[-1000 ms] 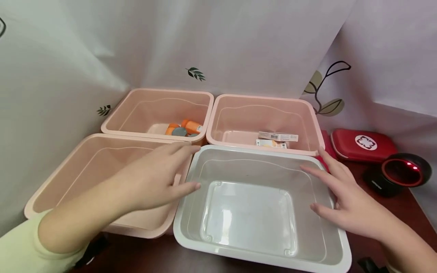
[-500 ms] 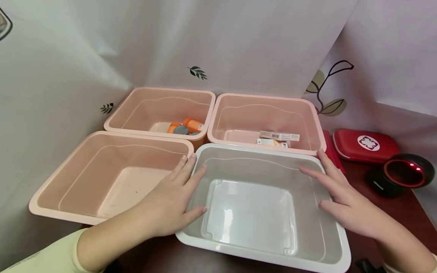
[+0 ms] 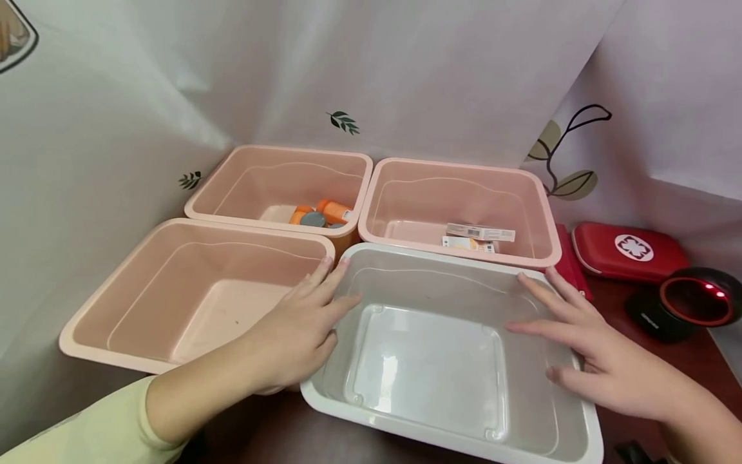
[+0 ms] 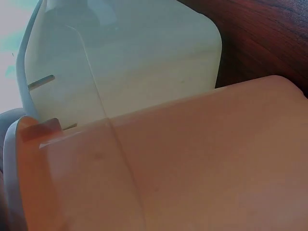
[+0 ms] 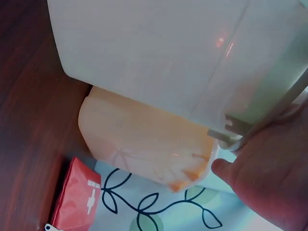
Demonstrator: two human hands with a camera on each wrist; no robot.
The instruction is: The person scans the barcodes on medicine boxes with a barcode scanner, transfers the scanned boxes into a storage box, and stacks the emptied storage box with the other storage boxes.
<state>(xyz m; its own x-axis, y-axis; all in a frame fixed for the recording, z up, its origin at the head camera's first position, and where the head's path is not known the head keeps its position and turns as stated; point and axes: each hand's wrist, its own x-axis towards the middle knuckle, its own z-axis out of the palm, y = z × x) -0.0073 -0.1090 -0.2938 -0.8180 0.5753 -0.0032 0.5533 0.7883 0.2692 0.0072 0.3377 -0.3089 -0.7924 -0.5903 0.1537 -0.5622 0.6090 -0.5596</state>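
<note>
A light grey plastic bin [image 3: 429, 386] stands at the front right with nothing inside, and a pink bin [image 3: 232, 309] stands against its left side. My left hand [image 3: 298, 332] lies over the rims where these two bins meet, fingers extended toward the back. On the grey bin's right rim rests my right hand [image 3: 603, 357], its fingers spread and some reaching over the inside. In the right wrist view, one fingertip [image 5: 221, 167] shows outside that rim. The left wrist view shows the pink wall [image 4: 192, 159] and grey wall [image 4: 144, 62] side by side.
Behind stand two more pink bins: the left one [image 3: 278, 183] holds orange bottles [image 3: 334, 211], the right one [image 3: 458, 200] flat boxes [image 3: 481, 232]. To the right are a red zip case [image 3: 632, 251], a red pouch [image 3: 570, 267] and a black device [image 3: 695, 299].
My left hand has come down from above onto the meeting rims, and its thumb has drawn in. My right hand has shifted slightly along the grey rim. The front pink bin sits slightly turned.
</note>
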